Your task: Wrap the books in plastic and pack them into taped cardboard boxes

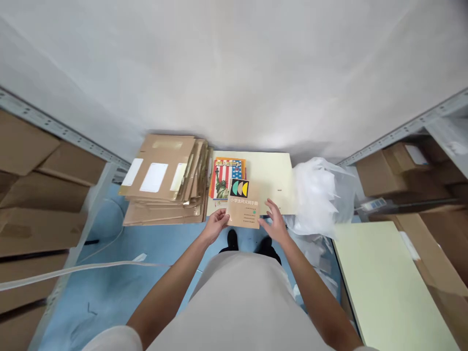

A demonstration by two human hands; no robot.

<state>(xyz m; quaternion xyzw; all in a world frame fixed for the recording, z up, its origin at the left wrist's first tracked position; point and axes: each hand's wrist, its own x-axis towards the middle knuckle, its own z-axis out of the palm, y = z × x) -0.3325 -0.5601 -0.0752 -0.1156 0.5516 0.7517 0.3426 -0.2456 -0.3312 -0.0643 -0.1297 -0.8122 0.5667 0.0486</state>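
Observation:
A tan paperback book (244, 204) with green, pink and yellow shapes on a black square is held up over the table's front edge. My left hand (217, 225) pinches its lower left edge between thumb and fingers. On the other side my right hand (275, 223) is open, fingers apart, with the thumb close to the book's lower right corner; whether it touches cannot be made out. Behind the book, a stack of books (222, 178) lies on the table, the top one showing red and white stripes and a statue.
The pale yellow table (272, 165) stands against a white wall. Flattened cardboard boxes (164, 165) are piled at its left, white plastic bags (318, 195) at its right. Shelves of cardboard boxes (40, 229) flank both sides. A second pale board (387, 278) is at lower right.

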